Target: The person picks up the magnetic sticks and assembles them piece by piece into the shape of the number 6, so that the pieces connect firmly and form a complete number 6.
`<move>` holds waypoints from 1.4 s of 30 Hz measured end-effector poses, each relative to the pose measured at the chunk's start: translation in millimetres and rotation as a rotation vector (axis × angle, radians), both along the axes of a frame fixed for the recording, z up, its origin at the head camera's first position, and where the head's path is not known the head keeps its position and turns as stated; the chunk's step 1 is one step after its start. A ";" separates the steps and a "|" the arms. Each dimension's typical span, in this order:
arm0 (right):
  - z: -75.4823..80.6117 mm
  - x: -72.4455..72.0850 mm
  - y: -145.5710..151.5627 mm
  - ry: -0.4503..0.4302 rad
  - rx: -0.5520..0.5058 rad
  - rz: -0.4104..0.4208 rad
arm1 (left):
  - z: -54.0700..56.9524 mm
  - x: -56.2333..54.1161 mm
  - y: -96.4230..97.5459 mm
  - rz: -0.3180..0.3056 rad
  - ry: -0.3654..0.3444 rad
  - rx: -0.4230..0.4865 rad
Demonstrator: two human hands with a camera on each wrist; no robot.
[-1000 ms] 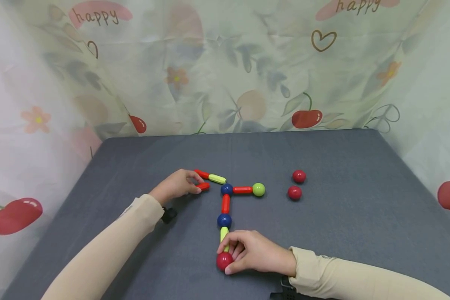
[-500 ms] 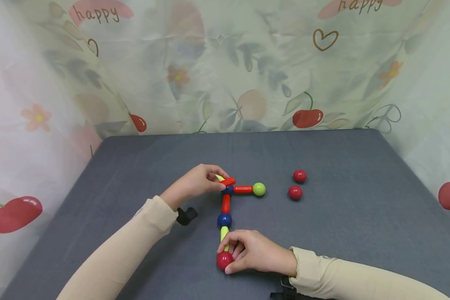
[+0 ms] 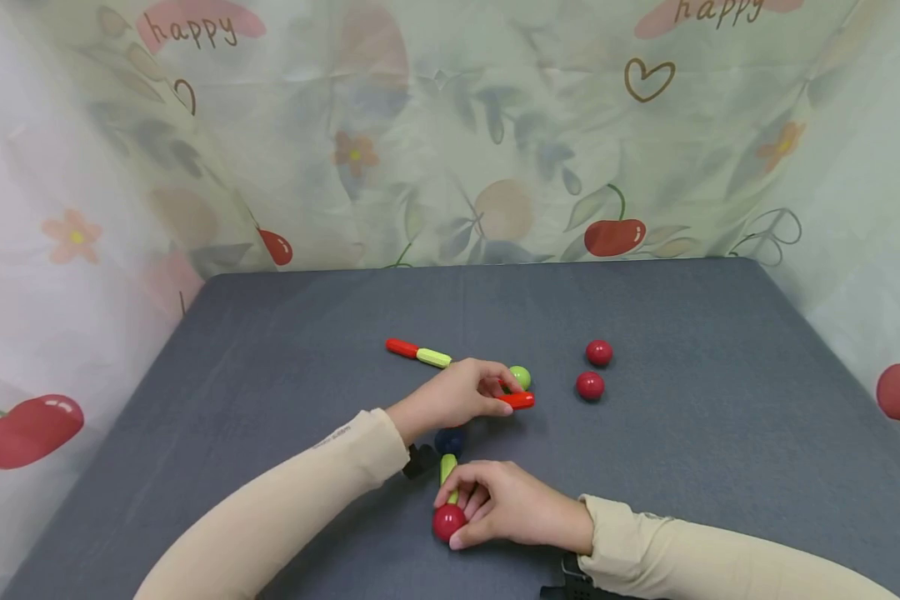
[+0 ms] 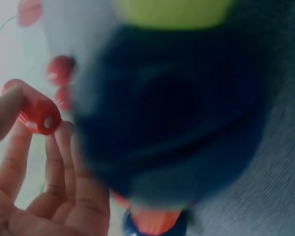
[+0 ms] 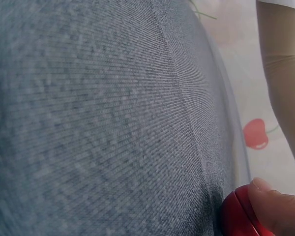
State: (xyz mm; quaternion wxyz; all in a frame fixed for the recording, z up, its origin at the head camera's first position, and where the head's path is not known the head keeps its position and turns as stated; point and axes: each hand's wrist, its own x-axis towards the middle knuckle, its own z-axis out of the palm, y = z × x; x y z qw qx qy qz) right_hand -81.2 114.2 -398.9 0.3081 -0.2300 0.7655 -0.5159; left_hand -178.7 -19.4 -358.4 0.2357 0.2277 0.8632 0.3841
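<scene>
On the table (image 3: pixel 720 417) the joining looks part done to me: some pieces seem linked, others loose. Taking the blue ball (image 3: pixel 448 441) as my mark, the left hand (image 3: pixel 457 396) stretches beyond it, pinching a red rod (image 3: pixel 519 401) to its far right. The right hand (image 3: pixel 513 504) bends in on its near side, grasping the front ball (image 3: pixel 448 523). A loose red ball (image 3: pixel 598 352) and its twin (image 3: pixel 589 386) sit farther right. Thinnest, a yellow rod (image 3: pixel 448 467) runs between blue ball and front ball; a second red rod (image 3: pixel 402 348) and second yellow rod (image 3: pixel 434 358) lie beyond, leftward.
</scene>
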 end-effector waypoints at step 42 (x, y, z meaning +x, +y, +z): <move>0.6 -1.1 0.3 -0.025 0.017 -0.005 | -17.6 -3.5 19.6 -0.209 0.003 -0.198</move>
